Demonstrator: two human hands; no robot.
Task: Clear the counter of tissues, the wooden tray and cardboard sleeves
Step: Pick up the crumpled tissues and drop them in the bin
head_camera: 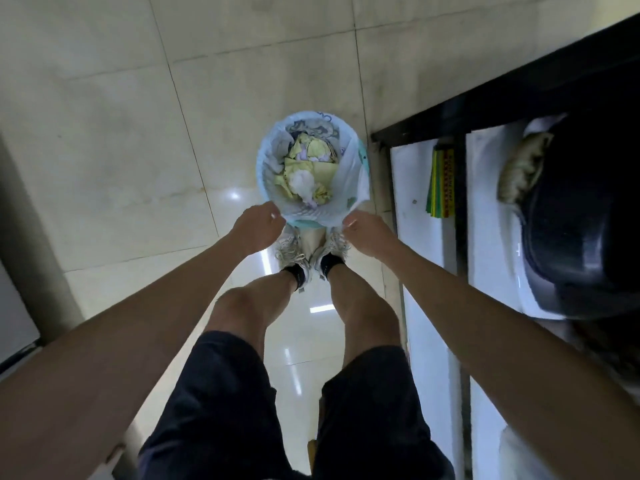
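Thin white bin liner [353, 188] pinched at rim by left hand [258, 228] and right hand [365, 233]; keep both grips level so tissues [304, 183] stay inside.

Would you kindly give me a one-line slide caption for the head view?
Both hands, left hand and right hand, grip the bag rim of a waste bin holding crumpled tissues.
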